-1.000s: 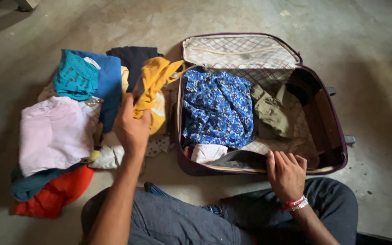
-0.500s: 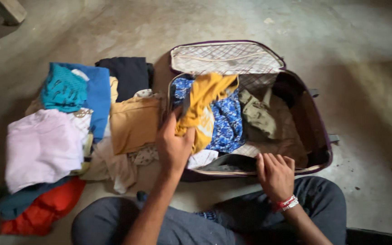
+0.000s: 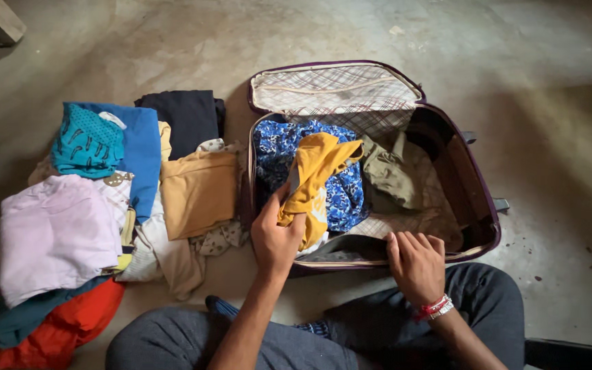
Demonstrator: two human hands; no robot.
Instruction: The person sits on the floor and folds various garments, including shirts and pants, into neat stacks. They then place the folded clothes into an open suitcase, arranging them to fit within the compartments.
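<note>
- Gripped in the left hand (image 3: 277, 236): bunched lower end of a yellow garment (image 3: 313, 177), fingers closed round a fistful of cloth, the rest of it draped up and away from the fist over the suitcase.
- Farthest out from that grip, and biggest: open purple suitcase (image 3: 477, 181) on the concrete floor (image 3: 549, 82), checked lining showing, lid propped at the far side.
- Left of the grip, well apart: loose pile of folded clothes (image 3: 97, 199), pink, blue, teal, tan and orange among them.
- Directly under the hanging yellow cloth: blue flowered garment (image 3: 279, 147), touching it; beyond that, to the right of the grip, a crumpled olive garment (image 3: 388, 175).
- Right of the grip, near: right hand (image 3: 416, 264) flat on the near rim of the case, fingers spread, holding nothing, pressing down on the edge.
- Handling, as a judgement: light, soft, limp fabric; no shape of its own, likely to sag and unfold from a single fistful. Not fragile, not slippery. Better taken by a folded edge or with both hands at two corners to keep it flat.
</note>
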